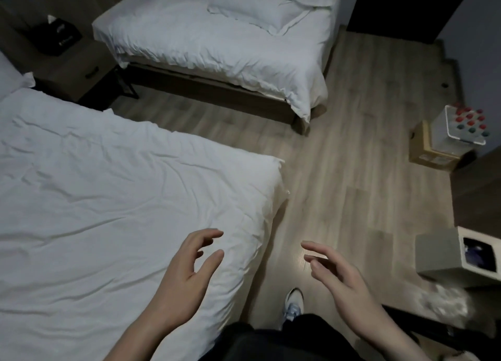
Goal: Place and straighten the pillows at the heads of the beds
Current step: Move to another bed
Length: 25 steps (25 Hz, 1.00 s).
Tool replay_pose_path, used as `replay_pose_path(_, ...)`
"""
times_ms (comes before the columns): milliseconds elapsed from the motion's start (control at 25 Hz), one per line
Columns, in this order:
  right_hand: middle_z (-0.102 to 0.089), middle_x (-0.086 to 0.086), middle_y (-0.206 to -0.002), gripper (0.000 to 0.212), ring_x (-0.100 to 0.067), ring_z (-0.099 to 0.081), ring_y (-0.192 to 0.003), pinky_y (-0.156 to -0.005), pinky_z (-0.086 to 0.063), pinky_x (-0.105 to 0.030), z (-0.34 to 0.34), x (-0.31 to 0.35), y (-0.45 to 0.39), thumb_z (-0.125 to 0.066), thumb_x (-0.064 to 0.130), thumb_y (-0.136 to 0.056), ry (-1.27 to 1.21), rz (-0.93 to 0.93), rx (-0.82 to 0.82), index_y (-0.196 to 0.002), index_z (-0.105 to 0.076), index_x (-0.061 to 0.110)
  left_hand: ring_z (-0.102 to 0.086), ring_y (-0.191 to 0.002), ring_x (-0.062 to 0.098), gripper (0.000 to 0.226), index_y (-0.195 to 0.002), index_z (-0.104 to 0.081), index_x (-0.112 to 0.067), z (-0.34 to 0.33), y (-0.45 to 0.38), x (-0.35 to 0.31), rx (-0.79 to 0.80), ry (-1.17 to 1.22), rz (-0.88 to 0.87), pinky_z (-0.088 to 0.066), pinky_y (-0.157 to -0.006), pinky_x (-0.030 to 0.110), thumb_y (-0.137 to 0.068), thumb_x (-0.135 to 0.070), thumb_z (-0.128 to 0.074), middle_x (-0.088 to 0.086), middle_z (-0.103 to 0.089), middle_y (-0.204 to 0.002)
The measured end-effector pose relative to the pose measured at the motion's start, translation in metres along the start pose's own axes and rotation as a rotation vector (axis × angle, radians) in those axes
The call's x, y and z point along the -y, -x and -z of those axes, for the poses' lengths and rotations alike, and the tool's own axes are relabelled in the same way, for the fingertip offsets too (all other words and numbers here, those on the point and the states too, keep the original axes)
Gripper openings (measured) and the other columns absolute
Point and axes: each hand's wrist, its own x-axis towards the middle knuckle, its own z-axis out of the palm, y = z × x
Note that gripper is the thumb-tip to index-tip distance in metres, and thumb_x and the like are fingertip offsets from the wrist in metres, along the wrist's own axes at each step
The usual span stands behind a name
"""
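Both beds wear plain white covers: the near bed (108, 198) and the far bed (217, 54), whose pillow (257, 8) is white too. The floor (352, 170) is pale grey-brown wood grain in planks. The nightstand (81, 70) is brown, with a black box (57, 35) on it. A white tray (458, 127) carries red and teal dots above a tan cardboard box (431, 154). The shoe (294, 303) is white with light blue.

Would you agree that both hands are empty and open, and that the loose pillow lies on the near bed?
Not quite. In the head view the pillow lies on the far bed, towards its foot end, not on the near bed. The rest holds: the left hand and right hand are open and empty.
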Motion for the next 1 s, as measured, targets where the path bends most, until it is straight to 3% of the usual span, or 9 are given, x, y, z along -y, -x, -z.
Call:
replay_pose_path(320, -0.072, 0.015, -0.131, 0.066, -0.002, -0.061, -0.132, -0.112, -0.049, -0.047, 0.124, 0.074, -0.184, -0.059, 0.083, -0.082, 0.076, 0.066, 0.116, -0.137, -0.064, 0.045, -0.054, -0.132, 0.000, 0.033, -0.133, -0.060, -0.037, -0.044, -0.142, -0.060, -0.141, 0.027, 0.069, -0.044, -0.106, 0.032, -0.101, -0.027, -0.060, -0.020, -0.058, -0.140)
replay_pose_path(520, -0.072, 0.018, -0.129, 0.045, 0.002, -0.061, -0.129, -0.116, -0.047, -0.047, 0.163, 0.094, -0.267, -0.061, 0.063, -0.088, 0.066, -0.051, 0.048, -0.131, -0.066, 0.051, -0.052, -0.134, -0.002, 0.036, -0.136, -0.057, -0.042, -0.057, -0.280, -0.077, -0.079, 0.073, 0.099, -0.044, -0.111, 0.035, -0.102, -0.029, -0.060, -0.024, -0.053, -0.144)
replay_pose_path(600, -0.074, 0.015, -0.127, 0.043, 0.001, -0.063, -0.127, -0.115, -0.047, -0.049, 0.184, 0.105, -0.296, -0.062, 0.059, -0.087, 0.057, -0.071, -0.026, -0.130, -0.067, 0.051, -0.051, -0.136, 0.001, 0.038, -0.138, -0.055, -0.043, -0.063, -0.344, -0.098, -0.017, 0.077, -0.002, -0.043, -0.110, 0.033, -0.100, -0.038, -0.059, -0.023, -0.052, -0.147)
replay_pose_path(800, -0.077, 0.014, -0.121, 0.049, 0.001, -0.065, -0.125, -0.117, -0.046, -0.050, 0.239, 0.130, -0.366, -0.063, 0.063, -0.080, 0.000, -0.112, -0.150, -0.128, -0.069, 0.052, -0.049, -0.139, 0.004, 0.047, -0.140, -0.055, -0.041, -0.081, -0.496, -0.156, 0.070, 0.022, -0.151, -0.041, -0.106, 0.028, -0.095, -0.054, -0.055, -0.020, -0.051, -0.148)
replay_pose_path(1000, -0.078, 0.012, -0.119, 0.045, 0.000, -0.069, -0.119, -0.115, -0.048, -0.046, 0.307, 0.148, -0.468, -0.064, 0.061, -0.079, -0.052, -0.167, -0.107, -0.123, -0.070, 0.054, -0.049, -0.136, 0.000, 0.041, -0.135, -0.057, -0.045, -0.132, -0.597, -0.175, 0.099, 0.019, -0.064, -0.042, -0.111, 0.034, -0.095, -0.053, -0.057, -0.023, -0.052, -0.145)
